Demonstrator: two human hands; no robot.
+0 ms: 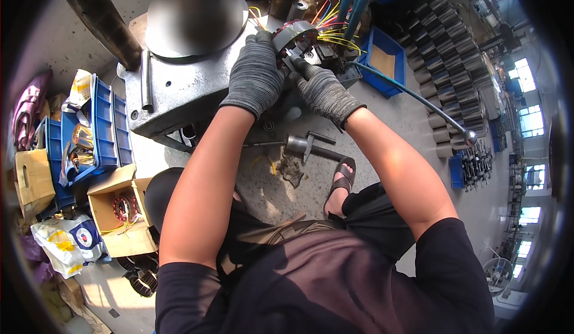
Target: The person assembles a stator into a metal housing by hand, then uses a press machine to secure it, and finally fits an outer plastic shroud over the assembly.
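My left hand (257, 76), in a grey knitted glove, is closed on the near left side of a motor stator (295, 34), a grey metal ring with red windings inside. Yellow, red and blue lead wires (332, 24) fan out from its far right side. My right hand (324, 90), gloved alike, is just to the right and nearer to me. Its fingers are curled together at a small flat metal piece (291, 58) below the ring; how they grip it is partly hidden. Beside those fingers sits a dark metal fixture (323, 53).
At left stands a heavy metal machine table (179, 89) with a round plate (194, 20). A ball-ended lever (418, 98) reaches out right. Blue crates (101, 134) and a carton (119, 238) holding a wound coil lie left. Stacked metal cylinders (445, 59) stand right.
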